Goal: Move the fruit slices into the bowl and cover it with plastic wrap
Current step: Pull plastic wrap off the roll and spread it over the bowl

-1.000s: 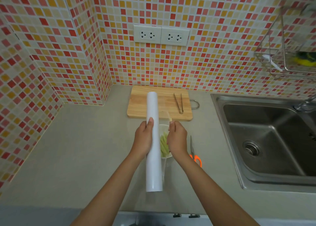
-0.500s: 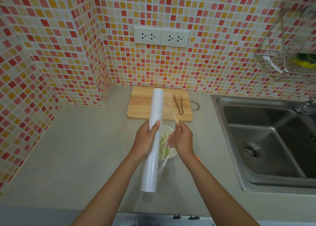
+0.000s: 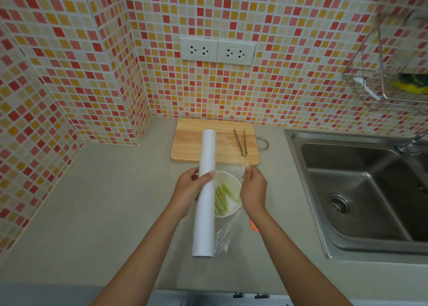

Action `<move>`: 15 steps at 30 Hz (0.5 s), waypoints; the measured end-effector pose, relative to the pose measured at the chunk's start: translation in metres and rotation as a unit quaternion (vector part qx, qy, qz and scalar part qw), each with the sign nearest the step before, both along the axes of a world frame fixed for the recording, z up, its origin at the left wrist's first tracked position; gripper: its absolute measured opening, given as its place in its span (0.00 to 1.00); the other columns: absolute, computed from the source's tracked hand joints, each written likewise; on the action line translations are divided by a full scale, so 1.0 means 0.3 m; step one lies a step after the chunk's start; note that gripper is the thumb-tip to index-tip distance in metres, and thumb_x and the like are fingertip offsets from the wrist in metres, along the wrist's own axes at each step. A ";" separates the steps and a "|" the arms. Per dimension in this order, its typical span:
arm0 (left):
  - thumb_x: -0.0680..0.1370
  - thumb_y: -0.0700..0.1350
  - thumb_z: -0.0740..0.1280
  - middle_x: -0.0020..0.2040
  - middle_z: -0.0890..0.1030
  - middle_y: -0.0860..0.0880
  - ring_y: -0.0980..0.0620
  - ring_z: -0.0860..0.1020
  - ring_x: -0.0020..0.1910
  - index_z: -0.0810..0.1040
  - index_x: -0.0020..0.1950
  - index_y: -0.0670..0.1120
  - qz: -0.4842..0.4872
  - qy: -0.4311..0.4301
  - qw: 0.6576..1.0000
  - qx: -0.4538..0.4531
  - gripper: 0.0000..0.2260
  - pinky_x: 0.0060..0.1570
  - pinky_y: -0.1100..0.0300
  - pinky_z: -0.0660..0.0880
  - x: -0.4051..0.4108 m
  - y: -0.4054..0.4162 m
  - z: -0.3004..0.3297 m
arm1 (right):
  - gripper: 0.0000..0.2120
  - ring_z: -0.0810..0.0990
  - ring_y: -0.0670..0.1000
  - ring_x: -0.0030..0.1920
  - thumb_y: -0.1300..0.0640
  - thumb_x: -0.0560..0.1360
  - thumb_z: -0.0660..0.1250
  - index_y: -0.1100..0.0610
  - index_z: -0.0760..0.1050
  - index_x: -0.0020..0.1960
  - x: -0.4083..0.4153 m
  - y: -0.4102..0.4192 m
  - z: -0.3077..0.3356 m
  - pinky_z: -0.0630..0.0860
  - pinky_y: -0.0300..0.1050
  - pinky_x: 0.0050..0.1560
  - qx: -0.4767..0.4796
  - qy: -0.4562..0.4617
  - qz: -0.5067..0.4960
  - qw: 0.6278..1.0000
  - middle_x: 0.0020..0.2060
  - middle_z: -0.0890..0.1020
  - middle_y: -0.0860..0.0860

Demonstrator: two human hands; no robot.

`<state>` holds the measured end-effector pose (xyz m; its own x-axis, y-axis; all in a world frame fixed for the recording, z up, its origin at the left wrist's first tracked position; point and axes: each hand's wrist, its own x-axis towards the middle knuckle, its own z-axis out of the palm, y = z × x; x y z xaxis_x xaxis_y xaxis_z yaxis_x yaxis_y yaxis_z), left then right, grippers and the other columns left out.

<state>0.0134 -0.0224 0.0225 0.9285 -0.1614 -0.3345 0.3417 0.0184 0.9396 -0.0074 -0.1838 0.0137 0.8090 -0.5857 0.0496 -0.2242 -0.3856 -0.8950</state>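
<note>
Countertop stage of the covering step, described from left to right. The long white cylindrical roll of plastic wrap [image 3: 205, 189] is grasped around its middle by the left hand [image 3: 190, 191], fingers and thumb curled about the tube; it is held lengthwise, away from the body, just above the left part of the bowl's rim, presumably so that film can be paid off sideways across the opening. A transparent sheet of plastic film [image 3: 228, 222] is seen stretched from the roll toward the right, its near portion hanging wrinkled below the bowl. The round white bowl [image 3: 234, 183] is placed on the grey counter [image 3: 104, 201] between the two hands, just in front of the rectangular pale wooden cutting board [image 3: 187, 143]; it is partly hidden by the roll. Inside it, the pale green fruit slices [image 3: 221, 195] are seen as long narrow strips lying side by side, so the transfer step is judged complete and the bowl not yet sealed. The free edge of the film is pinched by the right hand [image 3: 253, 189], thumb and fingertips closed on it at the bowl's far right side, apparently to keep the sheet taut while it is drawn out. Slim metal tongs [image 3: 240, 142] are left on the board's right part. An orange handle [image 3: 253, 225], probably of scissors, is glimpsed beside the right wrist. Further right, the stainless steel sink [image 3: 361, 189] is set into the counter.
</note>
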 end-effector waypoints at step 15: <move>0.76 0.47 0.68 0.47 0.84 0.46 0.53 0.83 0.37 0.79 0.57 0.45 -0.025 0.010 1.000 0.013 0.11 0.33 0.61 0.77 0.049 0.033 -0.003 | 0.15 0.70 0.46 0.30 0.58 0.82 0.52 0.60 0.69 0.38 0.017 -0.086 -0.029 0.62 0.35 0.28 -0.042 0.024 0.000 0.999 0.29 0.71 0.47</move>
